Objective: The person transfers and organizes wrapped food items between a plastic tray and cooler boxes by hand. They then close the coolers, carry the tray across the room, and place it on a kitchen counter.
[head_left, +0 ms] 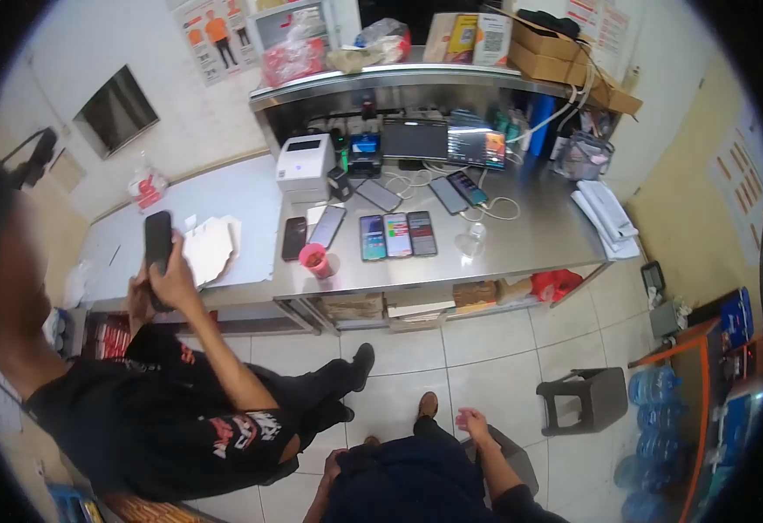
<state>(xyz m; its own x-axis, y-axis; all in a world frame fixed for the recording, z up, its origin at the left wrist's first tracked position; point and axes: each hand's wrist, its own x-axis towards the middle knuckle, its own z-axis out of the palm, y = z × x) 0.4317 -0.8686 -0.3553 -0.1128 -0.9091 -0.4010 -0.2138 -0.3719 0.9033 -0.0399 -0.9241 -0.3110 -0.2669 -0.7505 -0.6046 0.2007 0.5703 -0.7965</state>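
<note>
My right hand (471,423) is held out past my right knee, palm partly up and fingers loosely apart, with nothing visible in it. Beneath that arm is a grey stool (514,462). My left hand (333,465) rests against my left side, its fingers mostly hidden by the dark clothing. Neither hand touches the steel counter (530,231) ahead. On the counter, three phones with lit screens lie side by side, the middle phone (397,234) among them. A pink cup (315,261) stands to their left.
To my left a person in a black shirt (163,418) holds a phone (158,244) in both hands. A white label printer (304,167), monitors (415,139) and several cabled phones fill the counter's back. At right are another stool (584,401) and water bottles (658,427).
</note>
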